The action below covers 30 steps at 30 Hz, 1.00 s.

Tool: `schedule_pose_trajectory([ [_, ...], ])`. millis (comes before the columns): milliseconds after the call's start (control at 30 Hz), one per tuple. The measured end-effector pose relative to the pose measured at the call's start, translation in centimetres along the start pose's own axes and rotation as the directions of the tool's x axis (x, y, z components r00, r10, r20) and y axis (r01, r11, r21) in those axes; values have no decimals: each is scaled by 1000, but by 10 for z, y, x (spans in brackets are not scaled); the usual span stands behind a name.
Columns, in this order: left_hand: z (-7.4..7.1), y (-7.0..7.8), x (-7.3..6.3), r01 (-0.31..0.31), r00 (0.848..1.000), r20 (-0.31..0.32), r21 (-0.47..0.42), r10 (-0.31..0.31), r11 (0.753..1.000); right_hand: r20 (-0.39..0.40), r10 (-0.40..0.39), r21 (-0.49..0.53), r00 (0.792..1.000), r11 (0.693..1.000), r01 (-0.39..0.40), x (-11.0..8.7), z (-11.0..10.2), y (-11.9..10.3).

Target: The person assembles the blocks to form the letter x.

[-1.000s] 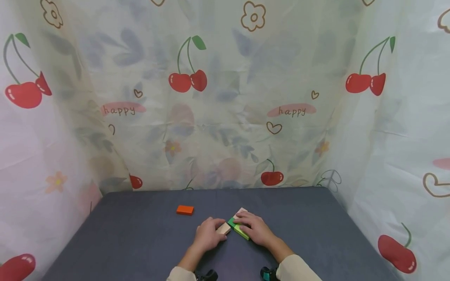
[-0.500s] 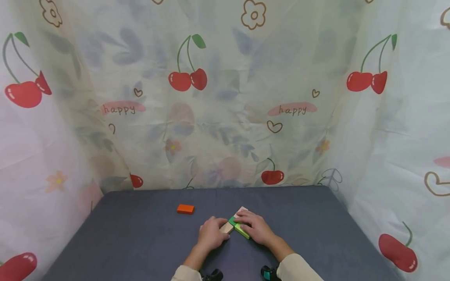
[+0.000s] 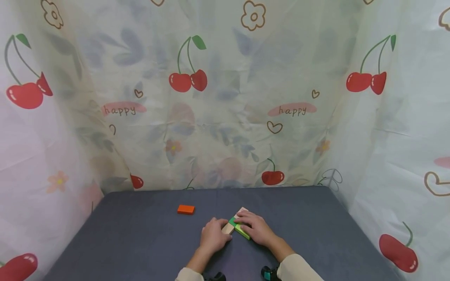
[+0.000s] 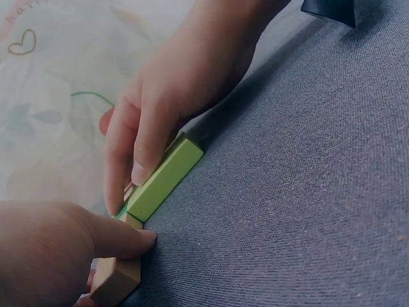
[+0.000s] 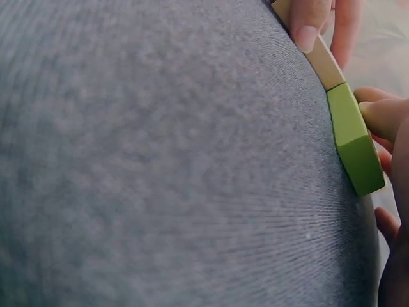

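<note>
My left hand point(image 3: 213, 235) pinches a tan wooden block point(image 3: 227, 228), the thumb along its near side and the fingers behind it. One end of it meets a dark green block point(image 3: 232, 221). A pale pink block point(image 3: 242, 209) extends behind that, and a lime green block point(image 3: 242, 232) runs off toward the front right. Over these rests my right hand point(image 3: 258, 229), index fingertip at the dark green block and thumb at the lime green one. From the left wrist, the lime green block point(image 4: 167, 180) lies flat, its end close to the tan block point(image 4: 117, 279). The right palm hides part of the pieces.
An orange block point(image 3: 186, 209) lies apart, toward the back left of the dark grey cloth-covered table point(image 3: 140, 234). Curtains point(image 3: 225, 97) printed with cherries enclose the table at the back and both sides. Black wrist devices point(image 3: 268, 273) sit near the front edge.
My left hand has slid the tan block slightly to the right and turned it, bringing its end up to the green blocks. The right hand stays nearly still.
</note>
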<state>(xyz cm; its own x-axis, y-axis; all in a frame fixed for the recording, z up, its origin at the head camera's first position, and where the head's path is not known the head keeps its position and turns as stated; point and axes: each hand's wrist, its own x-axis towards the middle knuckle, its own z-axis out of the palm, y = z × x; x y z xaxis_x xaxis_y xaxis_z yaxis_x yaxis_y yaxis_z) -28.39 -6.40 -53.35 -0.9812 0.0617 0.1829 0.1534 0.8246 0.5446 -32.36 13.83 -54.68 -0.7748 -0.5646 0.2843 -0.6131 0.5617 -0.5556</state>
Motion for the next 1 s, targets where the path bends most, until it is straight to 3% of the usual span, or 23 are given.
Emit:
schedule_pose_trajectory([
  [400, -3, 1, -1, 16, 1000, 9, -6, -16, 1000, 23, -30, -97, 999, 995, 32, 5, -3, -10],
  [633, -1, 1, -1, 8, 1000, 13, -9, -8, 1000, -4, -81, -251, 997, 965, 77, 7, -3, -16],
  [1000, -1, 0, -1, -13, 1000, -24, -2, 13, 1000, 46, -34, -284, 998, 958, 46, 10, -5, -31],
])
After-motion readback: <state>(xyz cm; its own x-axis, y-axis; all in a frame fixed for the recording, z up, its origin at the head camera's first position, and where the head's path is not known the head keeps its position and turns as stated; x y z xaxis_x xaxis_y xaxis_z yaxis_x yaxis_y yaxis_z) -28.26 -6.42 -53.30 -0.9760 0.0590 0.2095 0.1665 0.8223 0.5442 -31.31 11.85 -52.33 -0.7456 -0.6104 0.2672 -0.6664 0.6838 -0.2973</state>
